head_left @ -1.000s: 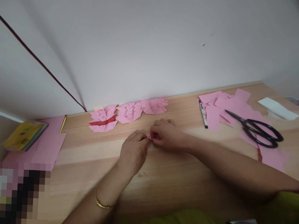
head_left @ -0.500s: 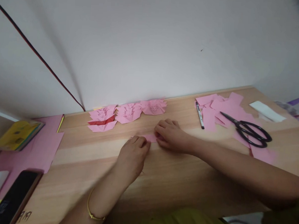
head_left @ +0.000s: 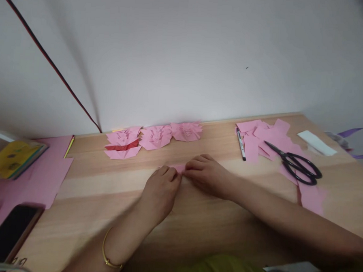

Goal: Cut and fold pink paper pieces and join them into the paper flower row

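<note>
A small piece of pink paper (head_left: 179, 167) lies on the wooden table, mostly covered by my fingers. My left hand (head_left: 161, 191) has its fingers curled down and closed on the left part of the paper. From the right, my right hand (head_left: 208, 174) pinches the paper's other end, its fingertips close to those of the left. Behind the hands, along the wall, stand several pleated, cut pink paper pieces (head_left: 155, 137). One at the left has a red strip (head_left: 121, 146) across it.
Right of my hands lie a pen (head_left: 241, 144), pink paper scraps (head_left: 274, 132), black-handled scissors (head_left: 300, 164) and a white strip (head_left: 316, 142). On the left are pink sheets (head_left: 53, 178), a yellow packet (head_left: 14, 159) and a dark phone (head_left: 10, 234). A dark cable (head_left: 51, 60) runs along the wall.
My right hand has moved slightly left and its fingers have drawn together on the paper, closer to my left hand. The left hand stays almost in place. The view has shifted slightly.
</note>
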